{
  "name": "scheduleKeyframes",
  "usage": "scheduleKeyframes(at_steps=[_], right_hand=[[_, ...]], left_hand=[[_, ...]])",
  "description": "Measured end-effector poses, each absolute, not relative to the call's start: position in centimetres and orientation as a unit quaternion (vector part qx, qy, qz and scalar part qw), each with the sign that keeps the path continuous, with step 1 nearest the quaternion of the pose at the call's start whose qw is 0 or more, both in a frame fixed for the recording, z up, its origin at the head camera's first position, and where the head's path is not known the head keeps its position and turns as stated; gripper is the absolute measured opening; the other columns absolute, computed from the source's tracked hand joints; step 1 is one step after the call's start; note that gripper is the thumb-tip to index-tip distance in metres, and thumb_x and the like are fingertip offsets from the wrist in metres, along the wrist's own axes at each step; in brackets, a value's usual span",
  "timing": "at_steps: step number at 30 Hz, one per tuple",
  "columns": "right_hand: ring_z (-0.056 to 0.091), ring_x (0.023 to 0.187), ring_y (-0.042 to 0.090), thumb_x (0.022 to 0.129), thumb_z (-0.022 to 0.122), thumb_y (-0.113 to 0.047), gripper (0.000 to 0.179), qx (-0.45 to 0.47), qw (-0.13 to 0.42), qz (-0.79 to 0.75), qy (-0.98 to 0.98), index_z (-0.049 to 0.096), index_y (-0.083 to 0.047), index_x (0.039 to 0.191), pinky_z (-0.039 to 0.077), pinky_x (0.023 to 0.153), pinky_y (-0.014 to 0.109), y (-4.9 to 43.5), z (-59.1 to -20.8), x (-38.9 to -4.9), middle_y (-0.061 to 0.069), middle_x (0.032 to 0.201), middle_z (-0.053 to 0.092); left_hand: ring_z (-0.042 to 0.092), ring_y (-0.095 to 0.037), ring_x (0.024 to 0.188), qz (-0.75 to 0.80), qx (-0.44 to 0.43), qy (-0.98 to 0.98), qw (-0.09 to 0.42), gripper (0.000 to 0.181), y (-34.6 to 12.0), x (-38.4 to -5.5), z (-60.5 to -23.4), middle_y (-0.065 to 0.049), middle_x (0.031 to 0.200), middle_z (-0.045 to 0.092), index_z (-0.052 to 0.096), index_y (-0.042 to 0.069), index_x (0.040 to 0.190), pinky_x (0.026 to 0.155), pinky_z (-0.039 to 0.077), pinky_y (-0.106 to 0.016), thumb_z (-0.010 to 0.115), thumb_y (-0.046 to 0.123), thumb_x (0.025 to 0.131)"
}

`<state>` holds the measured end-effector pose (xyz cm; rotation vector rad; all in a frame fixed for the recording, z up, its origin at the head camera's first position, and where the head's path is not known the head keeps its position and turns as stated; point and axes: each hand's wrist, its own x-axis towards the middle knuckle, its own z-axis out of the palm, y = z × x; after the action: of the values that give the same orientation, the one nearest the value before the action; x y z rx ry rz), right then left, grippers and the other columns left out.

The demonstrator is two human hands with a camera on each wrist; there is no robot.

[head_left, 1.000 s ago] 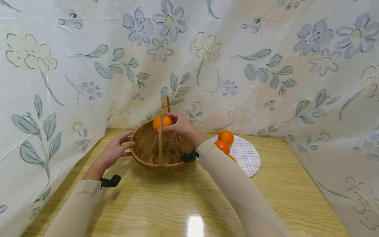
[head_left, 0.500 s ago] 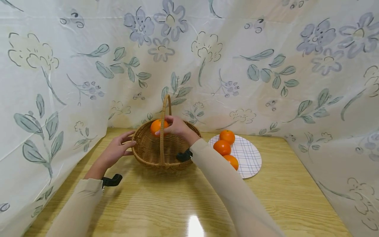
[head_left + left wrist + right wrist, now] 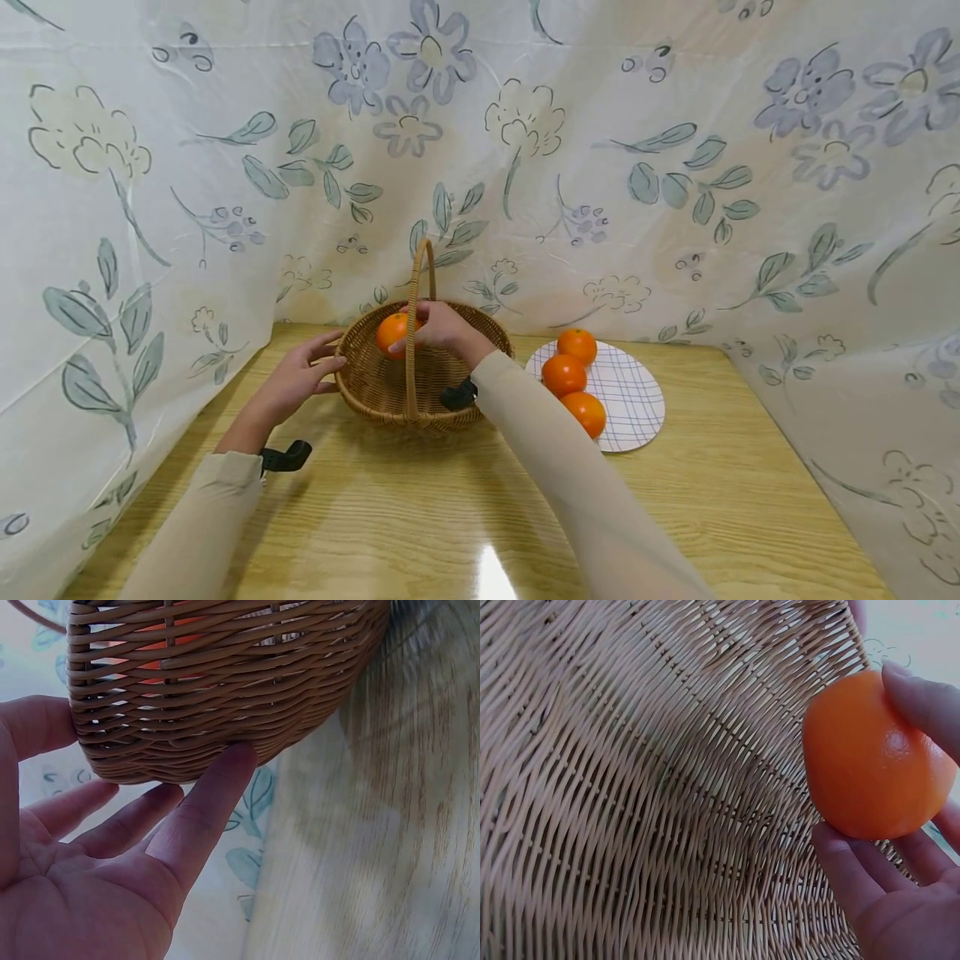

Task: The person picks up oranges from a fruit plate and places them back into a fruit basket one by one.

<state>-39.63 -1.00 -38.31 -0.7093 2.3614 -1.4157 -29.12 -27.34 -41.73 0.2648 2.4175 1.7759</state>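
An orange (image 3: 391,334) is in my right hand (image 3: 444,327), inside the mouth of the brown wicker basket (image 3: 372,392) and beside its arched handle. In the right wrist view, thumb and fingers wrap the orange (image 3: 870,761) from both sides, with the woven basket wall (image 3: 667,795) behind it. My left hand (image 3: 295,382) touches the basket's left side from outside. The left wrist view shows its fingers (image 3: 206,810) stretched out against the weave, and orange colour through the gaps in the wicker.
To the right of the basket lies an oval white mat (image 3: 626,400) with a blue grid. Three oranges (image 3: 564,376) sit in a row along its left part. A floral curtain (image 3: 517,192) hangs behind and beside the wooden table (image 3: 390,517).
My right hand has moved left and slightly down with the orange, deeper into the basket's mouth. The withdrawing sleeve uncovers more of the nearest orange on the mat. My left hand stays at the basket.
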Motion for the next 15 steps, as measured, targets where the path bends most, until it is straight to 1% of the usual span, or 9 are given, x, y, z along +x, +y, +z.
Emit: scheduleKeyframes(at_steps=[4, 9, 15], right_hand=[[0.060, 0.112, 0.023, 0.078, 0.091, -0.018, 0.069, -0.243, 0.157, -0.475, 0.831, 0.062, -0.008, 0.139, 0.054, 0.098, 0.032, -1.00, -38.43, -39.75, 0.012, 0.129, 0.068], [0.062, 0.106, 0.022, 0.078, 0.091, -0.019, 0.069, -0.249, 0.174, -0.462, 0.833, 0.061, -0.007, 0.139, 0.055, 0.093, 0.031, -1.08, -38.66, -39.83, 0.012, 0.125, 0.069], [0.062, 0.104, 0.020, 0.078, 0.092, -0.023, 0.071, -0.243, 0.184, -0.430, 0.850, 0.061, -0.009, 0.140, 0.055, 0.091, 0.029, -1.24, -38.76, -39.88, 0.010, 0.124, 0.069]], left_hand=[[0.046, -0.053, 0.137, 0.590, 0.088, 0.800, 0.063, 0.063, -27.17, -29.12, -41.63, -0.033, 0.157, 0.034, 0.022, 0.011, 0.164, 0.090, 0.063, -0.038, 0.051, 0.020, 0.109], [0.047, -0.051, 0.136, 0.590, 0.085, 0.801, 0.060, 0.064, -27.10, -29.05, -41.55, -0.032, 0.157, 0.035, 0.023, 0.011, 0.164, 0.089, 0.063, -0.037, 0.052, 0.021, 0.109], [0.049, -0.048, 0.134, 0.585, 0.086, 0.804, 0.058, 0.065, -27.09, -28.88, -41.61, -0.033, 0.157, 0.035, 0.022, 0.009, 0.164, 0.088, 0.063, -0.036, 0.053, 0.023, 0.109]])
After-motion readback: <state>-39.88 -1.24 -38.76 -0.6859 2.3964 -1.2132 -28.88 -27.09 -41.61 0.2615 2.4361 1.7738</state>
